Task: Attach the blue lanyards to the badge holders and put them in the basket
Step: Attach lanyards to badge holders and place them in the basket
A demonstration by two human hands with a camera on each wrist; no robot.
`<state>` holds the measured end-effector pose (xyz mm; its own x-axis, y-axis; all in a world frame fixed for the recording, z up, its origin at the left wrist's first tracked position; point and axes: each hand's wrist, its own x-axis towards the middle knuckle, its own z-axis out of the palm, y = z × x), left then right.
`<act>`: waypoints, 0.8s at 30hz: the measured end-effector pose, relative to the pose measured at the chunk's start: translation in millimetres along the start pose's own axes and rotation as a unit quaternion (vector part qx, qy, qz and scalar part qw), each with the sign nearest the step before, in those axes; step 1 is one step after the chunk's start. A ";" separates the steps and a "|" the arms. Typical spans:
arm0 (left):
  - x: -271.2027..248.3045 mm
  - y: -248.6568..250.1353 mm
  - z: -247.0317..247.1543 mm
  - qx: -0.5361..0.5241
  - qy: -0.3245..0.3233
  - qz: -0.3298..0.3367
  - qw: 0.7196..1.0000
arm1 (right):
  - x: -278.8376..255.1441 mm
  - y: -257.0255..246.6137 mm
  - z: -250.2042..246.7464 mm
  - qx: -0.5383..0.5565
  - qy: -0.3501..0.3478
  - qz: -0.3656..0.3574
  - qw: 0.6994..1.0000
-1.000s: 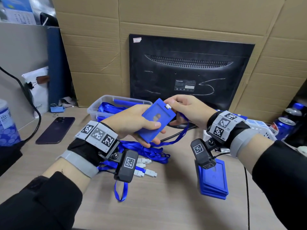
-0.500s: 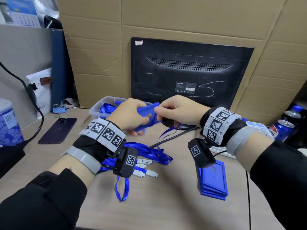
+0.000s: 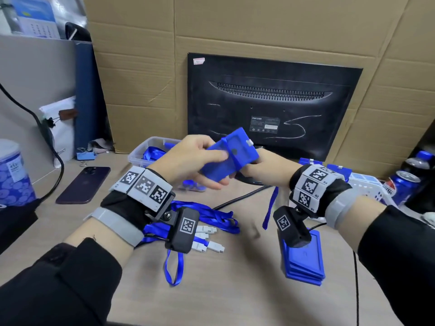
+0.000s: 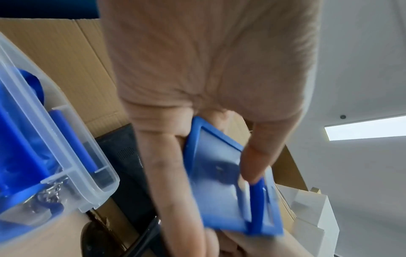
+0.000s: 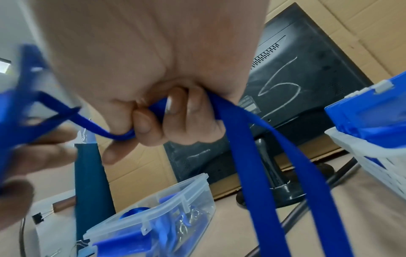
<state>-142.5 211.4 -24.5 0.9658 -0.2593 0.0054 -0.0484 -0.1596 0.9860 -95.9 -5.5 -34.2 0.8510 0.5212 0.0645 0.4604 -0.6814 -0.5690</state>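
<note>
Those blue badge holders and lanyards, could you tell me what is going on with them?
A person is assembling badges. The left hand grips a blue badge holder above the desk, while the right hand holds a blue lanyard that wraps across it. More lanyards and a stack of holders wait on the desk; the white basket sits at right.

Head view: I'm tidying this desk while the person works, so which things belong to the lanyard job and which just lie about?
Job: badge holder in left hand; lanyard in right hand; loose lanyards; holder stack; white basket.

Lying about: phone; monitor; soda can; binder clip.
</note>
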 end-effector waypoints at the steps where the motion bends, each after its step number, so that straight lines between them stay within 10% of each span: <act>1: 2.9 -0.6 0.8 -0.010 0.031 0.012 0.999 | -2.8 -3.9 0.2 -0.003 -0.023 -0.001 1.000; 7: 16.6 -16.5 -3.3 0.137 0.133 0.001 0.982 | -2.3 -17.8 -0.9 -0.011 -0.056 0.016 0.998; 14: 9.2 -24.7 -3.2 0.291 -0.042 -0.043 0.955 | 6.2 -25.0 -6.3 -0.077 0.022 -0.057 0.995; 24: -5.3 -6.6 2.9 0.050 -0.085 -0.039 0.994 | -3.8 12.3 -2.3 0.053 -0.008 0.067 0.996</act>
<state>-148.1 211.1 -31.6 0.9108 -0.3986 -0.1077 -0.0075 -0.2767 0.9609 -92.9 -17.1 -39.5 0.8987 0.4376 -0.0300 0.3130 -0.6878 -0.6550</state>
